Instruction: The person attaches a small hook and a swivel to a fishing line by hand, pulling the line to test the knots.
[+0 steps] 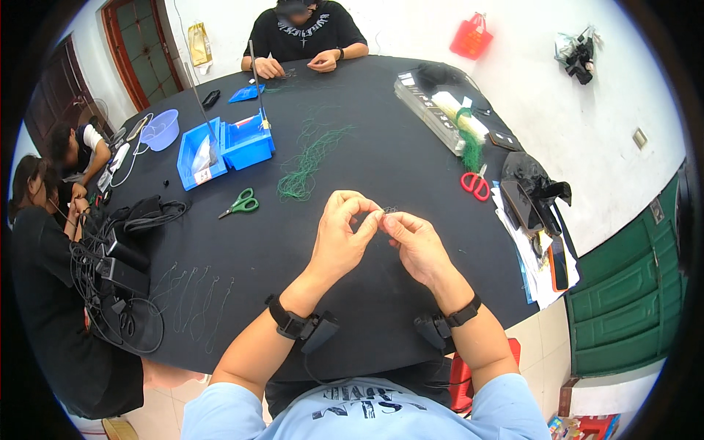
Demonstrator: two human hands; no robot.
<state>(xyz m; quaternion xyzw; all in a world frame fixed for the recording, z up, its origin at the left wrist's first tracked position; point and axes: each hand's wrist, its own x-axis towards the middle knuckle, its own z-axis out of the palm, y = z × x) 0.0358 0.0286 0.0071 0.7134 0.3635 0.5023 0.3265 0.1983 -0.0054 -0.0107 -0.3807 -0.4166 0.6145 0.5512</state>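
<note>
Over the dark table (286, 249), my left hand (339, 233) and my right hand (419, 248) meet fingertip to fingertip. Thumb and forefinger of each are pinched together on something too small to make out. Just beyond the fingertips, small thin dark wire-like bits (391, 210) show on the table. Ahead of my left hand lies a loose tangle of green thread (297, 182). Green-handled scissors (248, 203) rest to the left of it. Farther left and nearer, several thin dark lines (192, 304) with small ends are laid out side by side.
Blue bins (246, 150) with upright rods stand far left, near a purple basin (160, 130). Black cables and boxes (121, 268) crowd the left edge. Right hold red scissors (475, 185), a clear case (427, 110), papers and phones (559, 264). Other people sit opposite and left.
</note>
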